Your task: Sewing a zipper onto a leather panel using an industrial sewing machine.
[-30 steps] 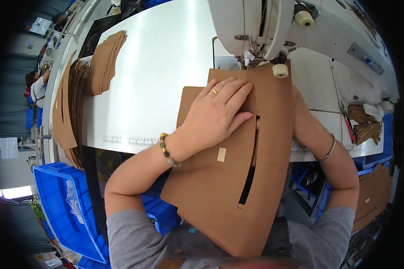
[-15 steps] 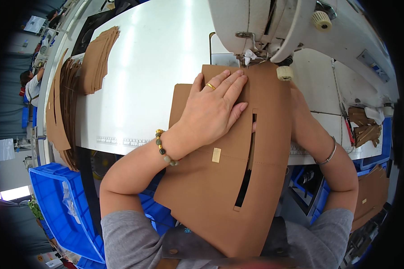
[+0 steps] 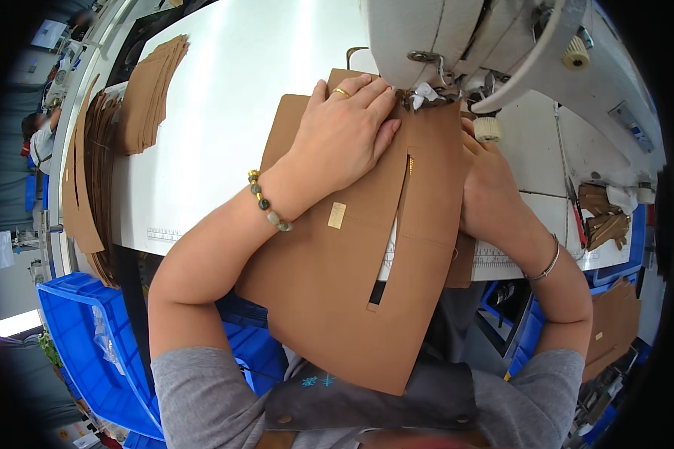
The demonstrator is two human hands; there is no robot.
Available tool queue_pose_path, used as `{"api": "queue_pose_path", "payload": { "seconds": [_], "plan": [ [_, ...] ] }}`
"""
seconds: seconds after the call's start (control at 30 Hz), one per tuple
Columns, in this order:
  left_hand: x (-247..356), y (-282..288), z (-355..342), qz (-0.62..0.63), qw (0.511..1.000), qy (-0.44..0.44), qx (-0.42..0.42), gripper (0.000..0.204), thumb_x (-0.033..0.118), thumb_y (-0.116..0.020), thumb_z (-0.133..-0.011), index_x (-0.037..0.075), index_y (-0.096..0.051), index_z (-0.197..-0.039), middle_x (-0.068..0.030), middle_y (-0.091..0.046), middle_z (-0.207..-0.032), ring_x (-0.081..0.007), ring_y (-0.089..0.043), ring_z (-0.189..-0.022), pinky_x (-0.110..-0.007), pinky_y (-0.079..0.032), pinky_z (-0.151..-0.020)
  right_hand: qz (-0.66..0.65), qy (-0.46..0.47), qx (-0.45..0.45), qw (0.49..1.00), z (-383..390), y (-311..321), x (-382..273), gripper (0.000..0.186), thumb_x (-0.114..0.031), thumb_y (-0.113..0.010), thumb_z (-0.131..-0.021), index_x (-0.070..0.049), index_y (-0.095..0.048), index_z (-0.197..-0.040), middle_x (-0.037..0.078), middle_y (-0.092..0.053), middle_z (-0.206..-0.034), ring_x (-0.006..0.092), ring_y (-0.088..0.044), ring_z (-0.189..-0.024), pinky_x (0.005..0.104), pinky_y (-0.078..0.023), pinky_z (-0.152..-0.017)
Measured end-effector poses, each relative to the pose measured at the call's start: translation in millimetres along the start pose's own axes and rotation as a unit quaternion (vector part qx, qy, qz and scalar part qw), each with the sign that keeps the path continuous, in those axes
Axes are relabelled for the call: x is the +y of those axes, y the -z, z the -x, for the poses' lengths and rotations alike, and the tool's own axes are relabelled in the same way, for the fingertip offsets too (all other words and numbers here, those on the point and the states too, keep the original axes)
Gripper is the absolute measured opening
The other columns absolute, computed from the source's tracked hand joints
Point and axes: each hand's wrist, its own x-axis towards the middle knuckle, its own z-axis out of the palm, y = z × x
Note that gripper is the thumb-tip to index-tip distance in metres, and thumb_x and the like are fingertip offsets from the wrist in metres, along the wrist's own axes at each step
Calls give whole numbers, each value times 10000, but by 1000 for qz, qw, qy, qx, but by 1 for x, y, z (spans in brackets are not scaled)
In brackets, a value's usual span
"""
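Brown leather panel (image 3: 352, 284) with long slit lies on the white table (image 3: 225, 112), top edge under the sewing machine (image 3: 464, 45) head, lower end hanging over the table edge toward you. Your left hand (image 3: 344, 138) is flat on it, fingers spread, pressing, gripping nothing. Your right hand (image 3: 487, 187) is beside the panel's right edge, fingers hidden, grip can't tell. Stack of brown pieces (image 3: 146, 93) far left, blue bin (image 3: 90, 344) below.

Sewing workshop: industrial sewing machine (image 3: 502, 45), stacked brown panels (image 3: 146, 93).
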Motion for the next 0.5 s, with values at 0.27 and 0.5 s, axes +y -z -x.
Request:
{"api": "queue_pose_path", "payload": {
  "seconds": [0.27, 0.5],
  "plan": [
    [5, -5, 1, -28, 998, 7, 56, 339, 283, -620, -1019, 36, -697, -1238, -83, -722, -1227, -289, -619, -1225, -464, -497, -1027, -17, -12, 9, 1000, -3, -2, -1, 393, -227, -746, -780, 37, -711, -1068, 174, -679, -1090, 348, -651, -987, 503, -479, -1031],
    [3, 3, 2, -65, 995, -26, 71, 302, 210, -698, -951, 49, -716, -1206, -76, -736, -1193, -282, -650, -1190, -427, -518, -1019, 22, -26, -12, 999, 1, -3, 0, 457, -239, -779, -768, 23, -726, -1139, 174, -684, -1212, 342, -649, -1134, 511, -451, -1111]
  ]
}}
